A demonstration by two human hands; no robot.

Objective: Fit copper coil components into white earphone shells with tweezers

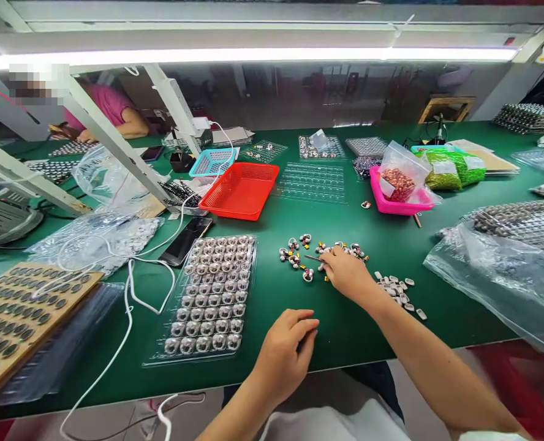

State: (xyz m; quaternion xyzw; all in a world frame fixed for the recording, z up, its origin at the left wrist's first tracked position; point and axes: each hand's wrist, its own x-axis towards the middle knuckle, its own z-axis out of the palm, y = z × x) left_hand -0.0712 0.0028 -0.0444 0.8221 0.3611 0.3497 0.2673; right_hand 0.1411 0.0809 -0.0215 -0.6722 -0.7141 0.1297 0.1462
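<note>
My right hand (348,274) is closed on thin metal tweezers (314,258), whose tip points left over a scatter of small white-and-black parts with yellow bits (294,260). More of these parts lie behind and beside its fingers. Nearer the table's front edge, my left hand (288,349) hovers with bent fingers a little apart and nothing visible between them. Left of it is a clear tray (250,294) filled with rows of shiny round pieces. Small pale oval caps (408,282) are piled to the right of my right hand.
Behind are a red basket (242,191), an empty clear tray (312,182) and a pink basket (398,207) holding a bag. A phone (187,241) and white cables lie left, beside a wooden board (33,306) of discs. Plastic-covered trays (520,229) stand right. A person in pink sits far left.
</note>
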